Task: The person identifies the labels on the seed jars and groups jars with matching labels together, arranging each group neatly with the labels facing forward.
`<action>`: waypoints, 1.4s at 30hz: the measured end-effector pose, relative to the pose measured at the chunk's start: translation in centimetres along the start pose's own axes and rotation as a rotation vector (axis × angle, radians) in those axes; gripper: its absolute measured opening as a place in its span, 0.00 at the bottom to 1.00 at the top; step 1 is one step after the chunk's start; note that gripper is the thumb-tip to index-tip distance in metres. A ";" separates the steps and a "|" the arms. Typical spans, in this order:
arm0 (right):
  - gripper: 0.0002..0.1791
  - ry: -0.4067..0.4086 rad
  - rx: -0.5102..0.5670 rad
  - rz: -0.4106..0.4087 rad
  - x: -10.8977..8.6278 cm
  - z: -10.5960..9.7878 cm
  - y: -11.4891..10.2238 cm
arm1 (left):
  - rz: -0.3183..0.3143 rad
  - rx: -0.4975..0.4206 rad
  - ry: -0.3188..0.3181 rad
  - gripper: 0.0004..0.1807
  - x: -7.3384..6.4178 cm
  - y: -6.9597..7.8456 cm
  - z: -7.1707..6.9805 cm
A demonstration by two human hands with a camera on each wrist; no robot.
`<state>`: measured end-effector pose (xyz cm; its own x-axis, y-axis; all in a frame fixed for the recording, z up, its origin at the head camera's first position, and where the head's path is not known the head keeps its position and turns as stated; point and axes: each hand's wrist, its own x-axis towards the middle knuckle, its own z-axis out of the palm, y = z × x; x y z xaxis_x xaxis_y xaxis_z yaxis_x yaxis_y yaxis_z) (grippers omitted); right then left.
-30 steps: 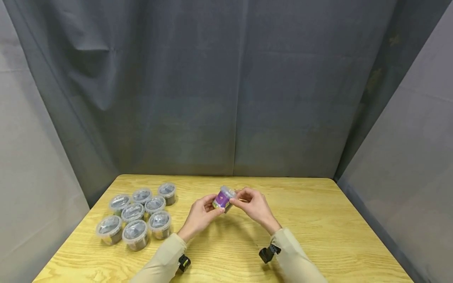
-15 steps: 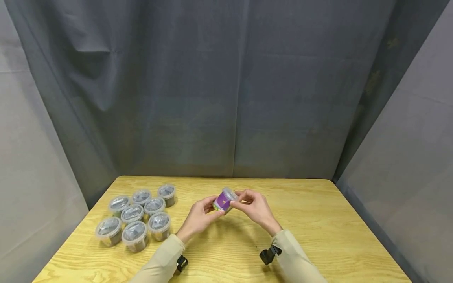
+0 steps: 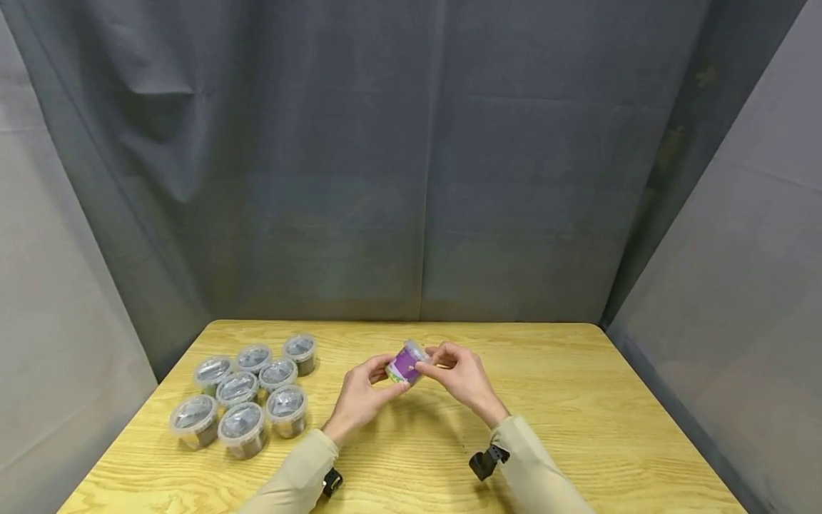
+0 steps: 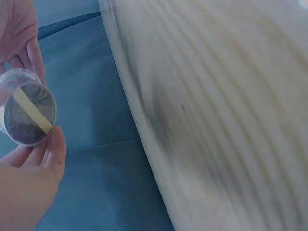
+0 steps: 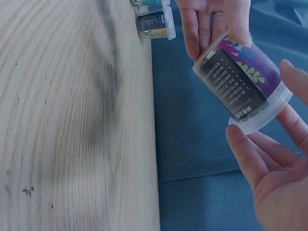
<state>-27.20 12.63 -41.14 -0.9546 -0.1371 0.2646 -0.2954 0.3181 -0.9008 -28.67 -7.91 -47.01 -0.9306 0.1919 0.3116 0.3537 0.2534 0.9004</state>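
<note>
Tilted above the table, a small clear plastic tub (image 3: 406, 363) with a purple label is held between both hands. My left hand (image 3: 362, 400) grips its base end with thumb and fingers. At the lidded end my right hand (image 3: 461, 378) pinches the rim between thumb and fingertips. In the right wrist view the tub (image 5: 243, 79) shows a black panel of white print and bright flowers, and its translucent lid (image 5: 262, 118) is on. The left wrist view shows the tub's round base (image 4: 30, 115), dark inside with a pale strip across it.
Several similar lidded tubs (image 3: 240, 421) stand grouped on the left of the wooden table (image 3: 578, 414). A grey curtain (image 3: 334, 178) hangs behind the table's far edge. Pale panels (image 3: 738, 285) flank both sides.
The tub has turned a little in the hands, so more of its purple label faces the head camera. Both hands stay in nearly the same place, and the grouped tubs have not moved.
</note>
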 end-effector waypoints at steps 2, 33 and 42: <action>0.11 -0.015 -0.004 -0.002 -0.1 -0.1 -0.1 | -0.002 -0.022 -0.023 0.29 0.0 -0.1 -0.1; 0.13 -0.041 0.006 0.037 -0.1 -0.6 -0.8 | -0.011 -0.044 -0.080 0.30 0.2 -0.3 0.0; 0.14 -0.038 -0.004 0.036 0.8 -0.4 1.4 | 0.014 -0.014 -0.045 0.31 0.2 0.0 0.2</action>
<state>-28.34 13.32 -42.06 -0.9625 -0.1606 0.2187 -0.2610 0.3276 -0.9081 -28.85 -7.67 -47.05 -0.9204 0.2375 0.3105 0.3649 0.2374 0.9003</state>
